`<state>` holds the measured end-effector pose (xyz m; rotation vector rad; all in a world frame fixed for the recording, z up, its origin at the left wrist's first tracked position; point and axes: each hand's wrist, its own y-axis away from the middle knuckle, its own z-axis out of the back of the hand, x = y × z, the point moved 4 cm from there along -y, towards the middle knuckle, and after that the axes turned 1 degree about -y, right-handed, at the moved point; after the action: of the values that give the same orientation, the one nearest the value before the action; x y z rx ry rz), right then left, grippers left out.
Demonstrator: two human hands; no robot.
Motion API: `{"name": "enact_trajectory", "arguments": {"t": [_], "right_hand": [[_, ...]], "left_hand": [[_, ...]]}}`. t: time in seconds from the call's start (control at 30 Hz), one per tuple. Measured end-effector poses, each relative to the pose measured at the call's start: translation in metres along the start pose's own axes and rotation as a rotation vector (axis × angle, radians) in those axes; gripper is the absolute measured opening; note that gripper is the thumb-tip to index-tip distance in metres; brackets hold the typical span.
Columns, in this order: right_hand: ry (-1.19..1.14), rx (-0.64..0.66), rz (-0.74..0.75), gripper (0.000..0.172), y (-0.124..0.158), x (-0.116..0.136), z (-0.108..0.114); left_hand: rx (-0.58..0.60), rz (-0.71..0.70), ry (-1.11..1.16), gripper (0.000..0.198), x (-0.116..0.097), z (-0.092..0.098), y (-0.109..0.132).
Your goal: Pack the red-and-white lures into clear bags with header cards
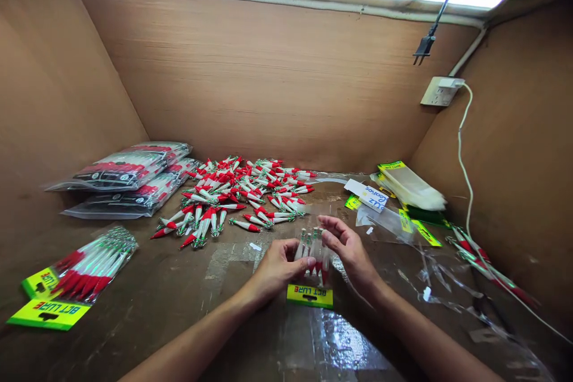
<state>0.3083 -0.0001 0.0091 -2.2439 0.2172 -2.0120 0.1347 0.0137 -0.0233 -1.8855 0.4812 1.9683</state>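
A small clear bag of squid jigs (317,268), red and white, lies between my hands at the front middle of the table. Its yellow-green header card (310,295) points toward me, its lettering upside down in this view. My left hand (283,262) grips the bag's left side, the thumb lying across the plastic over the jigs. At the upper right edge, my right hand (347,248) is curled, thumb and fingers closed about the bag's far corner. The bag's far end is partly hidden by these fingers.
Behind lies a pile of loose squid jigs (250,185). Filled bags (129,176) are stacked at the left, with carded packs (85,268) nearer. Empty header bags (409,185), a handwritten card (366,196) and plastic scraps lie right. A white cord (461,137) runs down the right wall.
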Motion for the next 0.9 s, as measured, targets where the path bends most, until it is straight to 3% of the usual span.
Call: {"name": "enact_trajectory", "arguments": {"t": [0.07,0.17,0.3,0.57,0.77,0.9], "right_hand": [[-0.051,0.112,-0.075,0.048,0.001,-0.005,-0.006],[-0.042,0.233,-0.166,0.032,0.004,-0.014,-0.015],[-0.034,0.228,-0.179,0.024,0.005,-0.021,-0.016],[-0.031,0.201,-0.123,0.029,0.003,-0.024,-0.011],[-0.05,0.176,-0.14,0.037,0.004,-0.027,-0.007],[-0.057,0.206,-0.157,0.037,0.004,-0.027,-0.006]], "left_hand": [[-0.048,-0.006,0.005,0.035,0.0,0.005,-0.002],[-0.092,-0.014,0.018,0.037,0.0,0.011,-0.004],[-0.059,-0.01,0.05,0.038,-0.001,0.009,-0.004],[-0.08,-0.022,0.075,0.034,-0.005,0.013,-0.004],[-0.018,0.04,0.127,0.04,-0.004,0.012,-0.002],[-0.04,0.07,0.153,0.042,-0.001,0.013,-0.002]]}}
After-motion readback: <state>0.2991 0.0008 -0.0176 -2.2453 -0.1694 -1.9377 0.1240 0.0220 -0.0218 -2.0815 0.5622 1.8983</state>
